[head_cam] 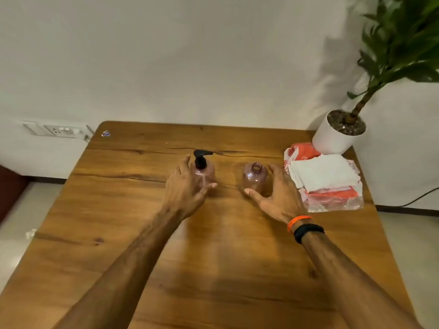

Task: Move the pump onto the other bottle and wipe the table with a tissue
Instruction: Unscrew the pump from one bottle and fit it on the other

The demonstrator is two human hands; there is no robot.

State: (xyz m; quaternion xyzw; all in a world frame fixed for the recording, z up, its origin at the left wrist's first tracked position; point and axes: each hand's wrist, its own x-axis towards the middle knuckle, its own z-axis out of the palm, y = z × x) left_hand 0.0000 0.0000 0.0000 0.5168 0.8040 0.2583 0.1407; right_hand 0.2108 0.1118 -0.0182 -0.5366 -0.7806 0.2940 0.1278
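Two clear pinkish bottles stand upright side by side on the wooden table [118, 233]. The left bottle [206, 177] carries a black pump [201, 159]. The right bottle [255, 178] has an open neck with no cap. My left hand [185, 191] curves around the left bottle's left side, thumb at its front, fingers apart. My right hand [275, 195] cups the right bottle from its right side, thumb at the front. Whether either hand touches its bottle is unclear. A stack of white tissues [325, 173] lies on an orange-and-clear plastic pack to the right.
A white pot with a leafy plant [337, 134] stands at the table's back right corner, just behind the tissue pack. A small sticker [105, 133] sits at the back left corner. The wall runs along the table's far edge. A wall socket [59, 131] is at left.
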